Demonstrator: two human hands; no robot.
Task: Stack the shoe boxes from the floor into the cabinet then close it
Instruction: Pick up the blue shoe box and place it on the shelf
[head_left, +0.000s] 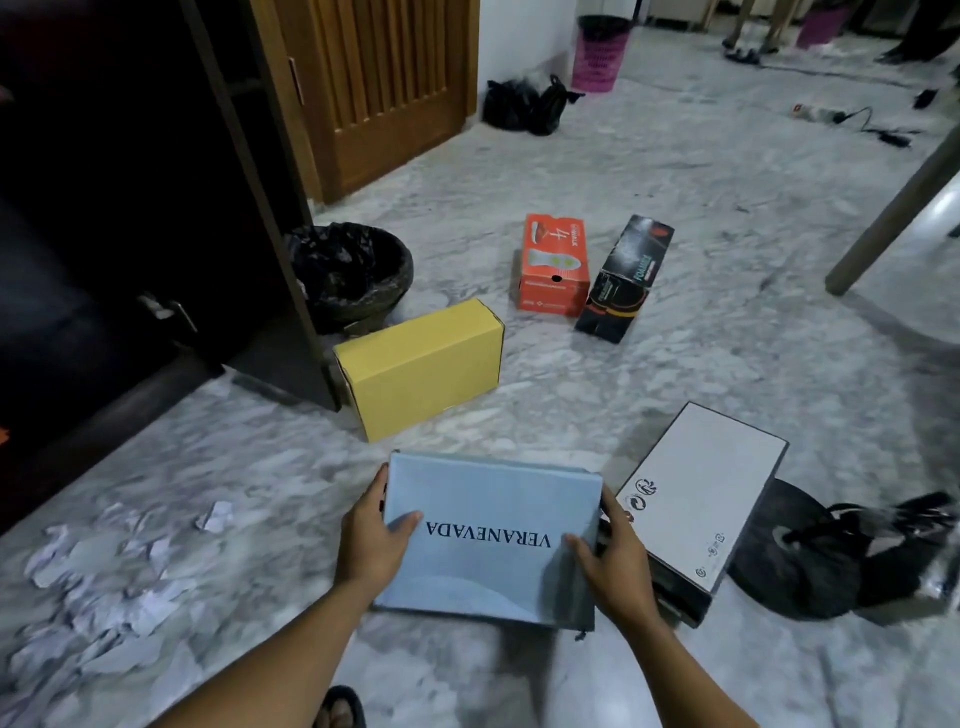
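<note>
Step in hand, by judgement: pick-up of the blue box (493, 535), the nearest of five boxes on the floor (675, 182).

Hand state:
- Left hand (371, 540) grips the left end of the blue box, thumb on the lid, fingers round the side.
- Right hand (618, 561) grips the right end the same way.
- Whether the box is clear of the floor or resting on it cannot be told.

Positions, read from the blue box:
- Yellow box (421, 369) at 11 o'clock, near, just beside the foot of the cabinet door (244, 182).
- Orange box (553, 265) at 12 o'clock and black box (623, 280) at 1 o'clock, farther off, touching or nearly so.
- White box (706, 493) at 2 o'clock, just beside the right hand.
- Cabinet (104, 208) at 10 o'clock, door open, interior too dark to read.

Next move, by judgement: raise the box level with both hands, swing it toward 10 o'clock past the yellow box and the door edge, and set it flat inside. Four boxes then remain, and the door is not yet shut.
</note>
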